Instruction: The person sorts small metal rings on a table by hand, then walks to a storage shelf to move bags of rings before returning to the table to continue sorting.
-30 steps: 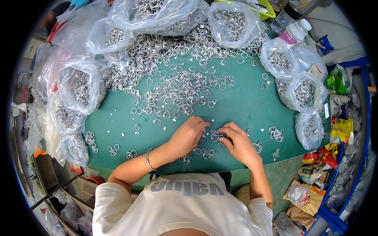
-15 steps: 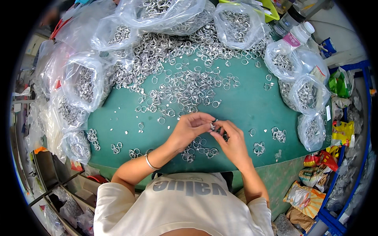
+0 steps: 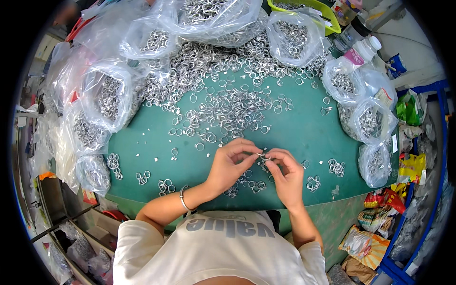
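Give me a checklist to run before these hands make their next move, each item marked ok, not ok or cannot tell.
1. Rings held at the fingertips of the left hand and right hand: ok.
2. Number of rings held: cannot tell; fingers hide part of them.
3. Loose ring pile on the table beyond the hands: ok.
4. Ring cluster to the right, apart from that pile: ok.
5. Green table free of stray bits: not ok; small pale bits lie to the left.
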A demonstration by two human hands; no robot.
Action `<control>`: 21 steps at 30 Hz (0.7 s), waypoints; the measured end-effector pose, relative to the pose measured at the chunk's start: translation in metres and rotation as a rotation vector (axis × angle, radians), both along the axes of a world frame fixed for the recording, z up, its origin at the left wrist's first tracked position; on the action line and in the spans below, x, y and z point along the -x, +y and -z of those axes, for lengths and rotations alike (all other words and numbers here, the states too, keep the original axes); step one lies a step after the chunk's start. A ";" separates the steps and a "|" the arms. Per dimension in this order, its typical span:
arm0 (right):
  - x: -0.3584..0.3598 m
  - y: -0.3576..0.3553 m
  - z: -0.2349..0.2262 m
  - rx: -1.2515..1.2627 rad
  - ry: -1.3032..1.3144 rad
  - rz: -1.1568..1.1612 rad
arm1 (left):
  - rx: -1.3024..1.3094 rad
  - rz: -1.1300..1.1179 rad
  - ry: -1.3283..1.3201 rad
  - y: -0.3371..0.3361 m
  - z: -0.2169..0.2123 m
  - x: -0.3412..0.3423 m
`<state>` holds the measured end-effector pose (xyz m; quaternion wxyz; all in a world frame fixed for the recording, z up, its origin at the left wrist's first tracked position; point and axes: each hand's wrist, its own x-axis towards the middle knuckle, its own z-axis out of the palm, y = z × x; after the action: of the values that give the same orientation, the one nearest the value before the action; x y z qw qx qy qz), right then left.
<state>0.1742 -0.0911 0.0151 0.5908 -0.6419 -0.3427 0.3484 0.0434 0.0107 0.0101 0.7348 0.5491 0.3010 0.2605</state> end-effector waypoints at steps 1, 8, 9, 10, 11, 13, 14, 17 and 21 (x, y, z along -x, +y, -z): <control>0.000 0.000 -0.003 0.032 -0.047 -0.013 | -0.064 0.000 0.010 0.000 -0.003 0.000; -0.010 0.001 -0.022 0.219 -0.470 -0.260 | -0.478 0.005 0.147 -0.001 -0.013 0.000; -0.019 0.004 -0.028 0.257 -0.493 -0.258 | -0.503 0.019 0.178 0.003 -0.007 0.000; -0.029 0.009 -0.035 0.294 -0.522 -0.256 | -0.534 0.041 0.193 0.005 0.000 0.001; -0.040 0.013 -0.043 0.287 -0.457 -0.225 | -0.564 0.060 0.210 0.007 0.007 0.006; -0.064 0.031 -0.064 0.167 -0.508 -0.198 | -0.574 0.095 0.221 0.008 0.015 0.009; -0.076 0.049 -0.077 0.080 -0.580 -0.184 | -0.554 0.105 0.206 0.008 0.016 0.010; -0.108 0.152 -0.128 -0.262 -0.856 0.088 | -0.563 0.115 0.220 0.006 0.023 0.012; -0.161 0.309 -0.156 -0.290 -0.941 0.119 | -0.558 0.223 0.270 0.004 0.023 0.004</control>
<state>0.3356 0.2182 0.1712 0.4740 -0.6594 -0.5800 -0.0648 0.0392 0.0142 -0.0131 0.5337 0.7883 0.2506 0.1758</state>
